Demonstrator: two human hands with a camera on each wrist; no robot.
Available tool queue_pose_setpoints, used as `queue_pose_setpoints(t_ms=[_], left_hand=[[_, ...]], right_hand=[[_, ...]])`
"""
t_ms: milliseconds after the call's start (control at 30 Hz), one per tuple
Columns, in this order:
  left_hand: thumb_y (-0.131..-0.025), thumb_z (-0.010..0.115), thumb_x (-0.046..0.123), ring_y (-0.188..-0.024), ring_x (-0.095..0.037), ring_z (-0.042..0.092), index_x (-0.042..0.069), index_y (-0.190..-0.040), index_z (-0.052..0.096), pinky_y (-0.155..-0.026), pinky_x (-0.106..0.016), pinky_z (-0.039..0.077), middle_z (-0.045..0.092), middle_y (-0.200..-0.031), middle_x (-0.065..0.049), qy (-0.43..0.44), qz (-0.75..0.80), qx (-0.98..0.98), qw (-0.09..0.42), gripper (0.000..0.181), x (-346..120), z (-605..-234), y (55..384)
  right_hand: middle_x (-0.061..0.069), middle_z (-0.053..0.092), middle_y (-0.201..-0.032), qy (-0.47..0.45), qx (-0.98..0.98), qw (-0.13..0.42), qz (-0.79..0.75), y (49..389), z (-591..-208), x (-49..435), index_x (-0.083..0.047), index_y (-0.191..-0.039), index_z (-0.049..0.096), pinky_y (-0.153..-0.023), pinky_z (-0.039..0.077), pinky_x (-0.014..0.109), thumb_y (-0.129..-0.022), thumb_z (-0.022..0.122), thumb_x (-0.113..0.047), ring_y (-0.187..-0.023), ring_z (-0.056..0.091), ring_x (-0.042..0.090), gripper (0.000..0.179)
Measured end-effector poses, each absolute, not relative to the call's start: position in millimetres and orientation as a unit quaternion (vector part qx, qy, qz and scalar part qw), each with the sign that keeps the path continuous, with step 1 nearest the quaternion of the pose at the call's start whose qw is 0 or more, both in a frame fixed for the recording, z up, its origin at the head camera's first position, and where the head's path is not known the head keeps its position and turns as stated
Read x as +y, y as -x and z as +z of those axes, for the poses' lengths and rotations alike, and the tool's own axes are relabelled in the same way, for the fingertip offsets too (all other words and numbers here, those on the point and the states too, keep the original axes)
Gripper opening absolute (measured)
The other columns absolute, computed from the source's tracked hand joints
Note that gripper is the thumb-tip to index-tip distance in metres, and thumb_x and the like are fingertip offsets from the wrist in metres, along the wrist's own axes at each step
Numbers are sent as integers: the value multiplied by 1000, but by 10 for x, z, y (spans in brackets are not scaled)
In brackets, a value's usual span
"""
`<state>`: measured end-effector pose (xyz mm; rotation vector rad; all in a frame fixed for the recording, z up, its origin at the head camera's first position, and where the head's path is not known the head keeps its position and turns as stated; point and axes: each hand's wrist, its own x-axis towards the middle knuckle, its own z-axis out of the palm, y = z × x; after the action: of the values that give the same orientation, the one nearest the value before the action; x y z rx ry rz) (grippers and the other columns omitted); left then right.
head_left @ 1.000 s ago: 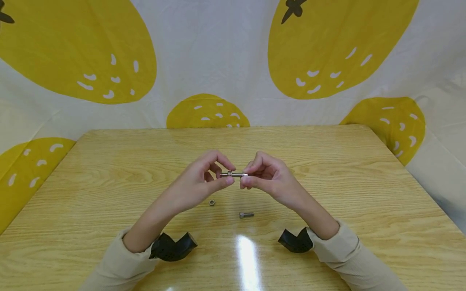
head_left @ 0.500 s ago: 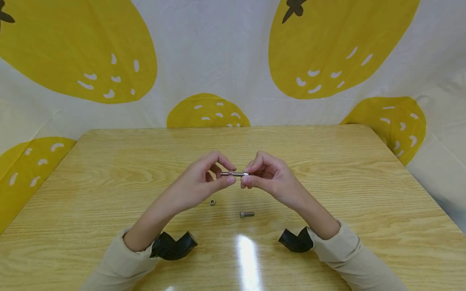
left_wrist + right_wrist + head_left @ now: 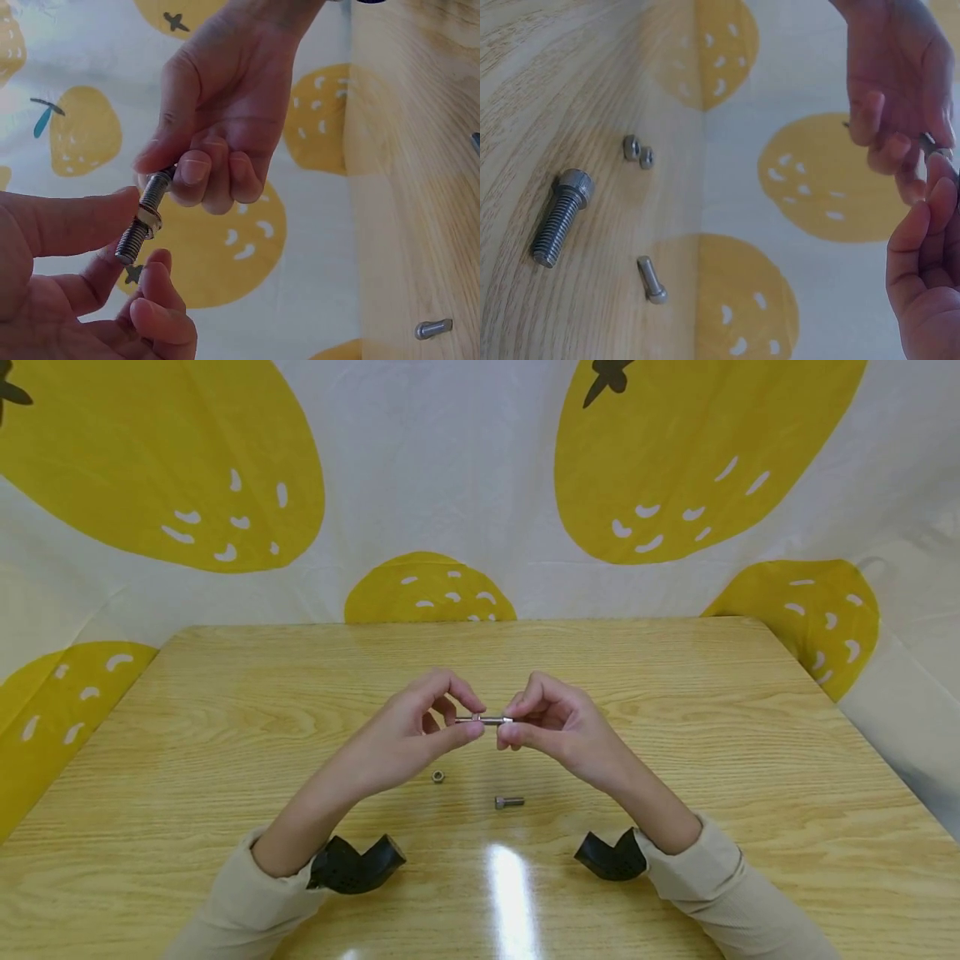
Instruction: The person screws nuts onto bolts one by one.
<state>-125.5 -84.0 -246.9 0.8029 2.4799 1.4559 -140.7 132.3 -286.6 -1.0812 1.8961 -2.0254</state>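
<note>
In the middle of the head view, a bolt (image 3: 492,721) is pointing sideways between the fingers (image 3: 460,690). The left hand (image 3: 408,739) is pinching the nut (image 3: 150,217) around it; the right hand (image 3: 566,727) is pinching its right end. Lower down, another bolt (image 3: 510,802) is lying on the counter (image 3: 300,672).

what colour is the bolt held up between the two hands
Silvery grey metal; the bolt shows best in the left wrist view.
</note>
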Motion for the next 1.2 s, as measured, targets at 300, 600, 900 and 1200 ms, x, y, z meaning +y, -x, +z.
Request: queue_pose_setpoints(t_ms=[300, 600, 900, 1200], left_hand=[[-95, 53, 27, -82, -21, 52, 10, -104, 60, -62, -30, 46, 56, -102, -8, -234, 473, 843, 104, 20, -840, -2451, 1263], [-92, 59, 22, -76, -19, 51, 10, -102, 59, -61, -28, 44, 61, -91, -4, -241, 462, 846, 115, 16, -840, -2464, 1257], [-95, 55, 25, -79, -19, 54, 8, -107, 57, -64, -30, 46, 63, -91, -4, -240, 476, 837, 120, 22, -834, -2449, 1262], [-91, 60, 14, -72, -19, 52, 7, -99, 59, -59, -25, 43, 62, -87, -7, -248, 494, 827, 103, 11, -828, -2450, 1243]], right_hand=[[-4, 64, -88, 357, 642, 84, -673, 1403, -2864, 1325, 0, -88, 49, -72, 53, 26, -89, 61, -13, -80, 64, 11, 18], [-4, 65, -88, 353, 647, 82, -671, 1401, -2861, 1317, 4, -87, 48, -70, 52, 25, -89, 61, -12, -78, 64, 11, 21], [-3, 65, -88, 348, 648, 87, -672, 1391, -2856, 1319, 3, -87, 49, -70, 52, 26, -89, 62, -14, -78, 63, 11, 21], [-2, 63, -85, 330, 659, 95, -670, 1382, -2843, 1324, -2, -88, 52, -67, 52, 27, -88, 64, -15, -76, 63, 11, 18]])
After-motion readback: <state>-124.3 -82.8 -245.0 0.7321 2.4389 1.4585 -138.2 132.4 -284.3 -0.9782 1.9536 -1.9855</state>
